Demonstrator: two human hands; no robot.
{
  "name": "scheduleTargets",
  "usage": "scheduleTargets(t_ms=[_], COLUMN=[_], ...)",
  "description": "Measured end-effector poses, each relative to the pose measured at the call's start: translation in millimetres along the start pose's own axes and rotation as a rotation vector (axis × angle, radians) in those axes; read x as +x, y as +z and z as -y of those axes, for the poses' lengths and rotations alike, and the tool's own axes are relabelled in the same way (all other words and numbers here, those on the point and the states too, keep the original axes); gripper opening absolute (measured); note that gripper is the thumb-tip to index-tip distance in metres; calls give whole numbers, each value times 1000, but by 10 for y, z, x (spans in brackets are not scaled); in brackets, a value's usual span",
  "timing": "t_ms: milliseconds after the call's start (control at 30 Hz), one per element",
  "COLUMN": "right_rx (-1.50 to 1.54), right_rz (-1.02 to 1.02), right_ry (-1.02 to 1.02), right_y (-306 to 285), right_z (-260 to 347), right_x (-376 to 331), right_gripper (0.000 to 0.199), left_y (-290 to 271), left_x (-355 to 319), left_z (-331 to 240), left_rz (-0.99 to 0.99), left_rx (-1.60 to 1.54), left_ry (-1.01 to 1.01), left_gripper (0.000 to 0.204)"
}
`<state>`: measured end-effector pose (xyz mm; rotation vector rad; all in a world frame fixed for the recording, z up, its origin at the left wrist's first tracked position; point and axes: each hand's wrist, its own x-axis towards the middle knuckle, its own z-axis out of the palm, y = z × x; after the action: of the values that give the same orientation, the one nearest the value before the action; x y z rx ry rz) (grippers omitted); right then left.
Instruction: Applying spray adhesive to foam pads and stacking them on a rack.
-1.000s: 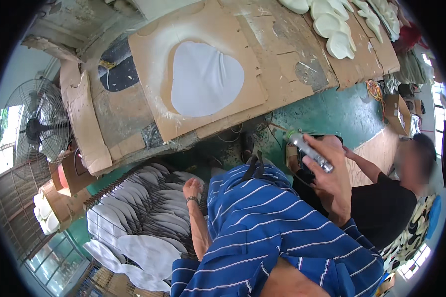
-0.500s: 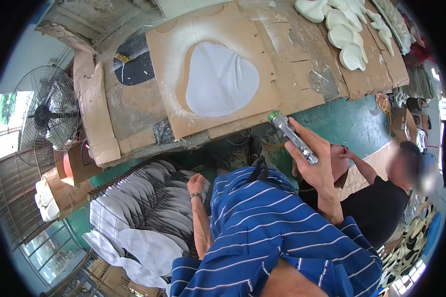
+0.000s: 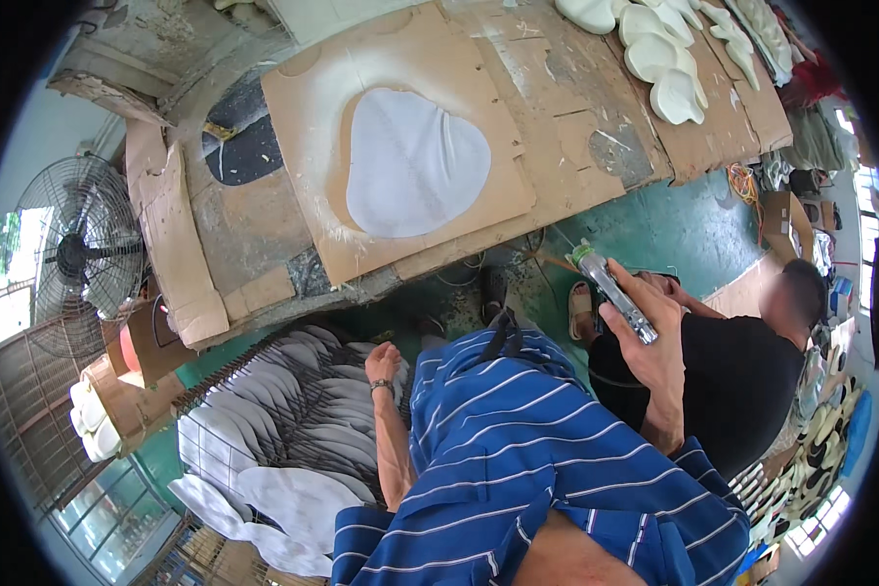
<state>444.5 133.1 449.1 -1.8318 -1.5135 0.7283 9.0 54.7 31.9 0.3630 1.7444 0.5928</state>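
Observation:
My right hand (image 3: 651, 337) is raised and holds a metal spray gun (image 3: 612, 290) with a greenish tip pointing up toward the workbench. My left hand (image 3: 384, 364) hangs low, fingers curled with nothing in them, just above a wire rack (image 3: 205, 430) filled with several white heart-shaped pads (image 3: 303, 420). One white heart-shaped pad (image 3: 412, 161) lies on a cardboard sheet (image 3: 303, 107) on the bench, with a pale overspray halo around it. My blue striped shirt fills the lower middle.
A person in a black shirt (image 3: 742, 381) crouches at the right, close to my right hand. More white pads (image 3: 669, 59) lie at the bench's far right. A standing fan (image 3: 78, 254) is at the left. Green floor shows below the bench.
My right hand with the spray gun has lifted and swung toward the bench. The view has shifted so the bench and pad sit lower and more central.

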Motion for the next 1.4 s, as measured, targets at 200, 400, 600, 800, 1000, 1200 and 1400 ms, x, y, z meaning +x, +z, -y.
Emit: scheduleTargets(t_ms=[200,400,600,800,1000,1200,1400], right_rx=[36,-31,44,51,54,81,136], right_rz=[-20,63,78,94,304,21,255], right_ry=[-117,-59,-97,-84,-27,55,63], right_y=[4,-103,-80,-93,-161,-101,0], right_z=[120,102,135,151,125,72,71], right_x=[35,-38,-59,-102,-250,-292,-419], right_gripper=[53,54,55,56,60,52,57], left_y=[131,99,190,172,167,139,230], left_x=[25,42,-40,-10,13,108,161], left_z=[-135,-102,-77,7,-15,-66,-165], left_rz=[5,-11,21,35,61,61,84], left_rx=[115,83,172,196,187,221,196], left_ry=[-7,43,-9,-24,-29,12,62], left_gripper=[27,29,31,33,35,33,31])
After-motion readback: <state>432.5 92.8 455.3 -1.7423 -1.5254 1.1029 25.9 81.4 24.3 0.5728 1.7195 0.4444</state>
